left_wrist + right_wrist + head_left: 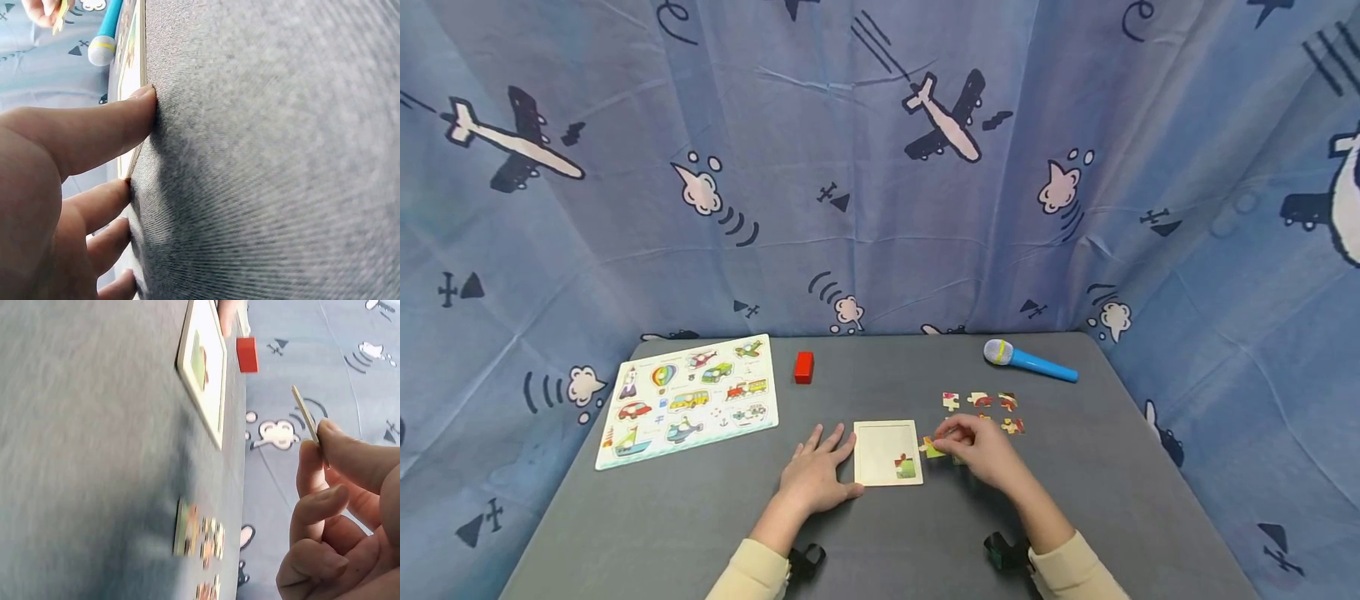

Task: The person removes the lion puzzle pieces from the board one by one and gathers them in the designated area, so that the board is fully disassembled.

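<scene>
A pale square puzzle tray lies on the grey table with one green-and-red puzzle piece set in its near right corner. My left hand is spread at the tray's left side, thumb and fingertip touching its edge in the left wrist view. Between thumb and forefinger my right hand pinches a thin yellow-green puzzle piece, held up just right of the tray. The right wrist view shows this piece edge-on, raised above the table.
Several loose puzzle pieces lie beyond and beside my right hand. A blue toy microphone rests at the back right, a red block at the back. A picture board of vehicles lies on the left. A patterned curtain encloses the table.
</scene>
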A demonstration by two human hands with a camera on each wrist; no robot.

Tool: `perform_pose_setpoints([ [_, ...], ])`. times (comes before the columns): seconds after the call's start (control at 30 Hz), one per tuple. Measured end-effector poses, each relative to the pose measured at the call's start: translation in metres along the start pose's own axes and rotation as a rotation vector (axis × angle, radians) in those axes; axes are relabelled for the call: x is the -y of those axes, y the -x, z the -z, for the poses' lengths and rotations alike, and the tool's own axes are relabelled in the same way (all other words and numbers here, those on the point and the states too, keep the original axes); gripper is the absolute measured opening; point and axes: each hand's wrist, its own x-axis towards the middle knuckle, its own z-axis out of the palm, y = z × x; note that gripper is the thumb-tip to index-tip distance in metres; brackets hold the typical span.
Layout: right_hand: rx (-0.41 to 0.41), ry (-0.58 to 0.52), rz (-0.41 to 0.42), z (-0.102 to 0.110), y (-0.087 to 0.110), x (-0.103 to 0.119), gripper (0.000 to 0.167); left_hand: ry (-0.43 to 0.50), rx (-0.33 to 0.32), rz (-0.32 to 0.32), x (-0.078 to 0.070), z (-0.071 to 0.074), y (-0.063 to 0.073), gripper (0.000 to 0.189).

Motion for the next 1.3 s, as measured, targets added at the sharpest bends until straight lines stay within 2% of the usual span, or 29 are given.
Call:
perform_pose_setpoints([
  [0.4,-0.089,0.049,-0.04,0.032,0.009,-0.029,0.022,0.006,-0.003,0.0,0.0,-0.004,-0.003,0.083],
  [0.63,-0.101,0.079,-0.106,0.046,0.009,-0.047,0.015,0.007,-0.005,0.006,0.0,-0.003,-0.004,0.082],
  [1.07,-0.085,0.177,-0.215,0.049,0.009,-0.07,0.017,0.01,-0.011,0.008,-0.002,-0.001,-0.001,0.082],
  [1.3,-0.103,0.267,-0.211,0.049,0.009,-0.07,0.022,0.006,-0.005,0.014,-0.002,-0.001,0.0,0.082],
])
